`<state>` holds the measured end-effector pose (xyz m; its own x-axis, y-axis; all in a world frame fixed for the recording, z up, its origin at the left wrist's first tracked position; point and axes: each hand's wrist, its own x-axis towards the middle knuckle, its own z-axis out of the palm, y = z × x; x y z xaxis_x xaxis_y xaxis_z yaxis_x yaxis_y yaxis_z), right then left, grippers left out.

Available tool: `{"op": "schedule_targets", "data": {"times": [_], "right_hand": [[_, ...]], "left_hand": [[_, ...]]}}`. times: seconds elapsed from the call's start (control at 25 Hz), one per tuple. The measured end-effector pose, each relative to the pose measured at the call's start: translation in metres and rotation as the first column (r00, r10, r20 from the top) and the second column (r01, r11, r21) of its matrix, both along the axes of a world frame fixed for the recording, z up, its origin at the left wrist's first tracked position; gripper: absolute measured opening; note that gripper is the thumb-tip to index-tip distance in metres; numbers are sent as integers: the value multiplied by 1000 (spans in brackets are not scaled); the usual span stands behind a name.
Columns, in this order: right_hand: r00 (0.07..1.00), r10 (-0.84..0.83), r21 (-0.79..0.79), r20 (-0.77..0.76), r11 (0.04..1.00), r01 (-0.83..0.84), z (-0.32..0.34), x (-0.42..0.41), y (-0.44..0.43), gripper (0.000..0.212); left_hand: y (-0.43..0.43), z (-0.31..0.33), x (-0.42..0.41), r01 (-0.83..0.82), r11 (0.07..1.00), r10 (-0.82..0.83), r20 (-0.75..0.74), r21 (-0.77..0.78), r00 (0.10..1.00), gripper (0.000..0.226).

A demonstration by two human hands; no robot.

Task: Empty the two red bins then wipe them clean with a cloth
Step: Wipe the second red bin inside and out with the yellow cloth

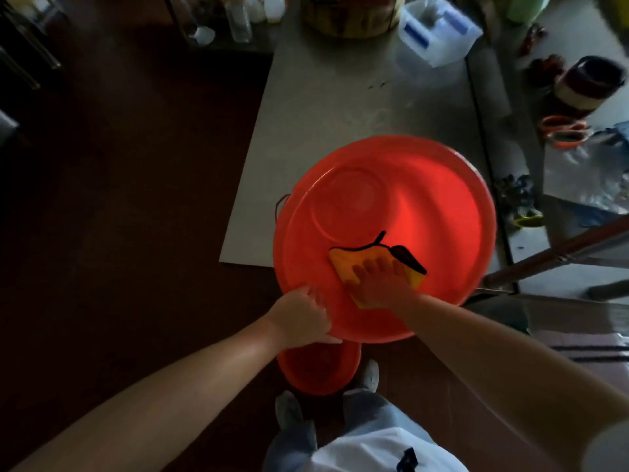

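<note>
Up close, left hand (304, 317) gripping near rim of red bin (425, 185), right hand (378, 284) pressing yellow cloth (344, 264) flat inside

I note the lower round red plastic bin (318, 369) mostly hidden under the wide round red plastic bin (425, 185); its inside unresolved.

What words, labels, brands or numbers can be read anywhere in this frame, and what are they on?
None can be read.
The red bin and the yellow cloth carry no print.
The clear box and the bottles at the far edge are too blurred to show any lettering.
</note>
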<state>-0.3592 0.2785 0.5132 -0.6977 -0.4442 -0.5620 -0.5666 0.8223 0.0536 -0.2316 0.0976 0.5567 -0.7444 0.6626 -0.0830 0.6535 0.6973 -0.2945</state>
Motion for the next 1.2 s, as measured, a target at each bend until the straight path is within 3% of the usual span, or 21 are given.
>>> {"op": "schedule_targets", "data": {"times": [0.12, 0.28, 0.48, 0.64, 0.72, 0.8, 0.92, 1.04, 1.2], "right_hand": [[993, -95, -109, 71, 989, 103, -12, -31, -15, 36], [976, -116, 14, 186, 993, 115, -20, -50, -27, 62], [984, 13, -96, 178, 995, 4, 14, -25, -10, 68], [964, 11, 79, 266, 996, -33, 47, 9, 9, 77], [960, 1, 86, 280, 996, -27, 62, 25, 25, 92], [965, 39, 54, 259, 997, -54, 70, 42, 39, 106], [978, 120, 32, 170, 991, -127, 74, 53, 48, 110], [981, 180, 56, 76, 981, -184, 79, 47, 51, 105], [953, 298, 157, -60, 945, -286, 94, 33, 57, 91]], "left_hand": [[5, -7, -1, -38, 999, 37, 52, 18, 998, 73], [11, -7, -8, -51, 999, 52, 71, -12, 996, 80], [12, 18, -19, -48, 998, 50, 48, -40, 998, 66], [3, 35, -28, -30, 997, 34, 43, -78, 999, 68], [-2, 39, -29, 6, 996, 0, 63, -87, 998, 67], [-7, 42, -29, 26, 992, -14, 91, -125, 996, 67], [-10, 47, -28, 10, 979, 18, 135, -203, 991, 69], [-23, 53, -32, -27, 978, 74, 222, -206, 972, 73], [-68, 87, -41, -93, 936, 162, 180, -338, 970, 77]]}}
